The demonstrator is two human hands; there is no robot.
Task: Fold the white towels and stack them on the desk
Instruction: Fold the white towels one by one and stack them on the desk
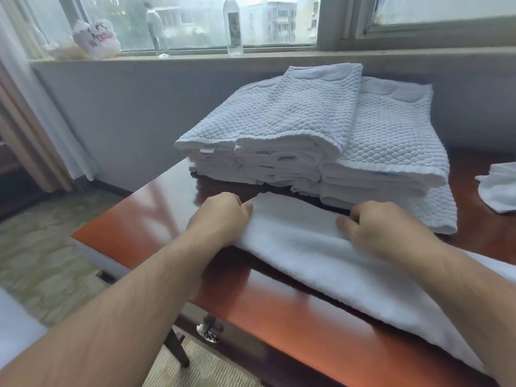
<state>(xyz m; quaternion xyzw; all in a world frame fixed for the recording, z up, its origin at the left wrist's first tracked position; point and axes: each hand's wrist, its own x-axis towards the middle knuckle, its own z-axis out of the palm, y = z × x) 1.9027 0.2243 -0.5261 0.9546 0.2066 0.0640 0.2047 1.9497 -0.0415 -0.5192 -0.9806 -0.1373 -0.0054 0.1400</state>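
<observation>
A long white towel (312,255) lies folded lengthwise on the red-brown desk (134,216), running from the middle toward the lower right. My left hand (223,216) grips its far left corner. My right hand (382,227) pinches the far edge a little to the right. Just behind my hands stands a stack of folded white towels (279,152). A second stack with a quilted pattern (391,152) leans against its right side.
A loose white towel (499,188) lies at the right edge of the desk. Two clear bottles (233,26) and a white plastic bag (97,39) stand on the window sill behind. The desk's left edge drops to carpeted floor (42,261).
</observation>
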